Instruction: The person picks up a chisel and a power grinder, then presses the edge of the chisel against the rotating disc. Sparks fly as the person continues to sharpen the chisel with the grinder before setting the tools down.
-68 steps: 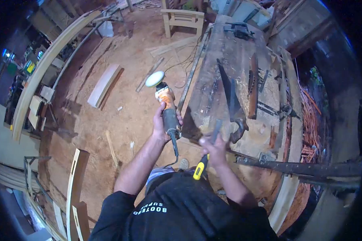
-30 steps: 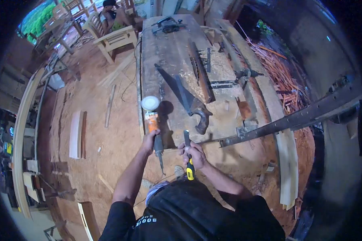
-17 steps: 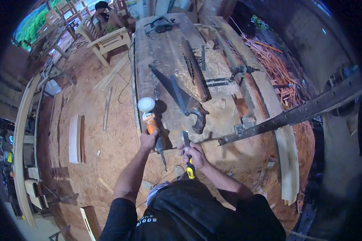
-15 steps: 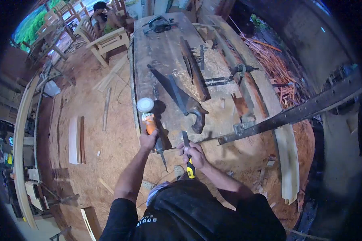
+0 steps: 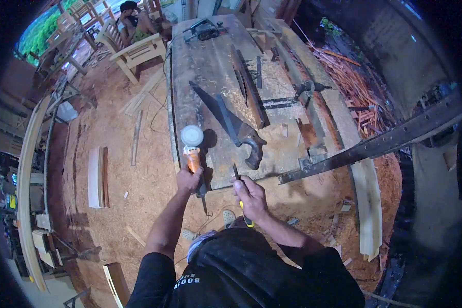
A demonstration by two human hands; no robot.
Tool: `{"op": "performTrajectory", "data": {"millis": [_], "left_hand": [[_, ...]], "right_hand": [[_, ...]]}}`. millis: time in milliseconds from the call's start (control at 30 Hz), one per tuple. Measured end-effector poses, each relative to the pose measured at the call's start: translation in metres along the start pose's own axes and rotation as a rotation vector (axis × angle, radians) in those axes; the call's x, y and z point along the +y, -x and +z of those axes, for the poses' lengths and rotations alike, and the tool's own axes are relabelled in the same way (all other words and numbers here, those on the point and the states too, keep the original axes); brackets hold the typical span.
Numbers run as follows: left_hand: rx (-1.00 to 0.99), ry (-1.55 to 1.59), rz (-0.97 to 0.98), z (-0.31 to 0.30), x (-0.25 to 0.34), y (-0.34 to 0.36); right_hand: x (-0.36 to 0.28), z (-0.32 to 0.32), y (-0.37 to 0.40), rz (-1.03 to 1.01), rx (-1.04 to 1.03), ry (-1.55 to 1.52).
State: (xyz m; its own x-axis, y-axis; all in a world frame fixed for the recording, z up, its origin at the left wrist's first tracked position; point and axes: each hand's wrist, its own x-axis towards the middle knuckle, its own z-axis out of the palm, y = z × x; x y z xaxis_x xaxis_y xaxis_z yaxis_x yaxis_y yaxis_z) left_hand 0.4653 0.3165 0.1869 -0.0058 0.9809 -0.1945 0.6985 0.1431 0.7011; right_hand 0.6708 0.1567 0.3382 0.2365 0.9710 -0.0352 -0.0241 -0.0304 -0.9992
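My left hand [image 5: 188,179] grips the body of an orange angle grinder [image 5: 193,156] whose white pad [image 5: 192,135] rests over the near left corner of the wooden workbench [image 5: 210,66]. My right hand [image 5: 249,191] holds a chisel with a yellow-and-black handle [image 5: 245,218]; its dark blade [image 5: 236,171] points at the bench's near edge. A handsaw [image 5: 231,123] lies just beyond both hands on the bench top.
A long wooden strip [image 5: 247,87], a clamp [image 5: 292,97] and an electric planer [image 5: 204,31] lie on the bench. A dark metal bar [image 5: 374,146] crosses at right. Planks [image 5: 97,177] lie on the sawdust floor; a person sits by a wooden chair [image 5: 133,51] far off.
I have turned and stepped up to the bench. The grinder has come to the bench corner, and my right hand has raised the chisel so its blade points at the bench edge.
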Motion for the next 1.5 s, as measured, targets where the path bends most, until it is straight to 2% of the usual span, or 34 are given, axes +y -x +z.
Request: {"op": "performTrajectory", "data": {"millis": [133, 333, 433, 533, 667, 733, 767, 867, 933, 967, 1067, 1100, 1167, 1200, 1233, 1400, 1500], "left_hand": [[0.029, 0.083, 0.069, 0.008, -0.017, -0.005], [-0.057, -0.100, -0.056, -0.007, -0.017, -0.005], [-0.079, -0.053, -0.036, -0.007, -0.017, -0.002], [-0.100, 0.123, -0.027, -0.006, -0.023, 0.002], [0.054, 0.178, -0.043, -0.004, -0.046, 0.020], [0.152, 0.254, -0.067, -0.021, -0.031, 0.056], [0.211, 0.258, -0.004, -0.014, -0.052, 0.064], [0.218, 0.364, 0.025, -0.028, -0.068, 0.112], [0.182, 0.362, -0.031, -0.043, -0.066, 0.148], [0.162, 0.360, -0.056, -0.046, -0.070, 0.163], [0.135, 0.414, -0.171, -0.039, -0.101, 0.196], [0.133, 0.413, -0.178, -0.039, -0.106, 0.204], [0.115, 0.396, -0.189, -0.032, -0.126, 0.216], [0.107, 0.388, -0.192, -0.031, -0.130, 0.219], [0.099, 0.377, -0.169, -0.029, -0.134, 0.222], [0.045, 0.303, -0.101, -0.028, -0.150, 0.230], [-0.014, 0.234, -0.186, -0.036, -0.157, 0.231]], "right_hand": [[-0.028, -0.001, 0.002, 0.116, -0.079, -0.101], [-0.040, 0.005, 0.003, 0.135, -0.118, -0.207], [-0.041, 0.008, 0.003, 0.145, -0.123, -0.245], [-0.041, 0.011, 0.003, 0.157, -0.141, -0.288], [-0.036, 0.016, -0.004, 0.133, -0.183, -0.271], [-0.022, 0.016, -0.011, 0.178, -0.198, -0.234], [-0.010, 0.014, -0.019, 0.238, -0.195, -0.221], [0.050, 0.001, -0.036, 0.350, -0.179, -0.059], [0.088, -0.005, -0.038, 0.383, -0.149, 0.124], [0.114, -0.011, -0.039, 0.403, -0.169, 0.090], [0.137, -0.021, -0.044, 0.736, -0.149, -0.271], [0.152, -0.022, -0.044, 0.788, -0.089, -0.283], [0.186, -0.024, -0.042, 0.771, -0.076, -0.163], [0.182, -0.021, -0.041, 0.760, -0.070, -0.103], [0.179, -0.014, -0.039, 0.703, 0.040, 0.123], [0.184, -0.010, -0.042, 0.624, 0.097, 0.326], [0.217, -0.012, -0.045, 0.536, 0.121, 0.539]]}}
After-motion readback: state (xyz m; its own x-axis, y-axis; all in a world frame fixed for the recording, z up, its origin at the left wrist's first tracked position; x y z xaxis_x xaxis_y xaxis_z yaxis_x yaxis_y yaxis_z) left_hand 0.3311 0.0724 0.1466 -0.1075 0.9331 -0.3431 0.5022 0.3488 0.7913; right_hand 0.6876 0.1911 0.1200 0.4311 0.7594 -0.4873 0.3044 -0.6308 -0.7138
